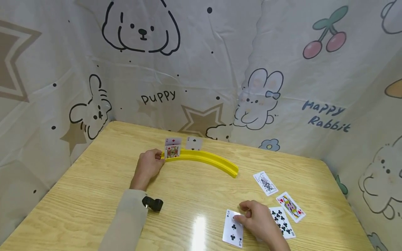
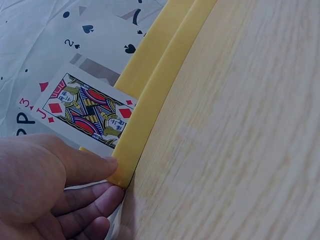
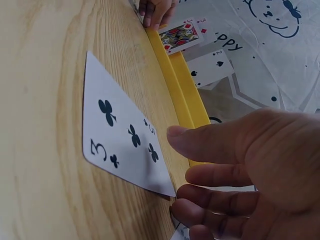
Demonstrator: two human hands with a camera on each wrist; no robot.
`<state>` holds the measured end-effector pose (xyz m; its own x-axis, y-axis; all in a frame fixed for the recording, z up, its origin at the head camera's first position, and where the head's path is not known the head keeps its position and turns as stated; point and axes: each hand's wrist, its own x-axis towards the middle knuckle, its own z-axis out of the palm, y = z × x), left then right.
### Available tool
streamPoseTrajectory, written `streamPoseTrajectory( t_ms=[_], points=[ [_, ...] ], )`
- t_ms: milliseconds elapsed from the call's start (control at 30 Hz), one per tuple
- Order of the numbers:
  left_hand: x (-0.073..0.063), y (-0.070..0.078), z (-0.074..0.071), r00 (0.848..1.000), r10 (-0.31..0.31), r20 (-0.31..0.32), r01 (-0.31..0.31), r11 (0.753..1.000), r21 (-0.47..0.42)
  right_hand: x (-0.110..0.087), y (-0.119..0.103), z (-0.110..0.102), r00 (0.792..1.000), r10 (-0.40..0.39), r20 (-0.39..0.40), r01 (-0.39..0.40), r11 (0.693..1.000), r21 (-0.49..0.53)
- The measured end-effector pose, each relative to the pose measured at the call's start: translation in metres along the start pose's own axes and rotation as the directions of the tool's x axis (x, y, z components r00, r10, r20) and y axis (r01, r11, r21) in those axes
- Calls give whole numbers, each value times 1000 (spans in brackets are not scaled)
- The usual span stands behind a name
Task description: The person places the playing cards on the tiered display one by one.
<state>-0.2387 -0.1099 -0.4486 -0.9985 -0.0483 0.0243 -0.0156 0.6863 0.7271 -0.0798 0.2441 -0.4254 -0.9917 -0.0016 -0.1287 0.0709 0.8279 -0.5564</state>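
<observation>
At the left end of a curved yellow card holder (image 1: 207, 159), my left hand (image 1: 147, 167) grips the rail between thumb and fingers. Standing in the holder by that hand are a jack of diamonds (image 2: 90, 112) and, behind it, a three of diamonds (image 1: 172, 141). A two of spades (image 1: 194, 143) stands a little to their right. My right hand (image 1: 259, 219) is at a three of clubs (image 1: 232, 232), its thumb over the card in the head view. In the right wrist view the thumb is apart from the other fingers, with no card between them; fingertips are close to the card's edge.
Right of my right hand lie a ten of clubs (image 1: 284, 225), partly covered by the hand, a queen of hearts (image 1: 291, 207) and a joker-like black-and-white card (image 1: 265, 183). A printed cloth (image 1: 201, 69) hangs behind the wooden table (image 1: 94, 181).
</observation>
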Motion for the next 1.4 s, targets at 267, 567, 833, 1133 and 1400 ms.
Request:
streamPoseTrajectory(
  t_ms=[267,567,833,1133,1400],
  points=[
    [-1,0,1,1000,13,-15,-13,1000,10,-6,2,0,1000,-4,8,4,999,-38],
    [0,0,0,999,34,-26,-34,999,5,-9,7,2,998,-56,2,56,994,-93],
    [0,-1,0,999,43,-28,-42,999,14,-8,9,3,999,-37,8,38,994,-105],
    [-1,1,1,999,33,-28,-32,999,17,-7,8,6,1000,-15,-11,15,999,-28],
    [-1,0,1,999,43,-30,-43,999,18,-6,7,7,1000,-19,-22,20,999,46]
  ],
)
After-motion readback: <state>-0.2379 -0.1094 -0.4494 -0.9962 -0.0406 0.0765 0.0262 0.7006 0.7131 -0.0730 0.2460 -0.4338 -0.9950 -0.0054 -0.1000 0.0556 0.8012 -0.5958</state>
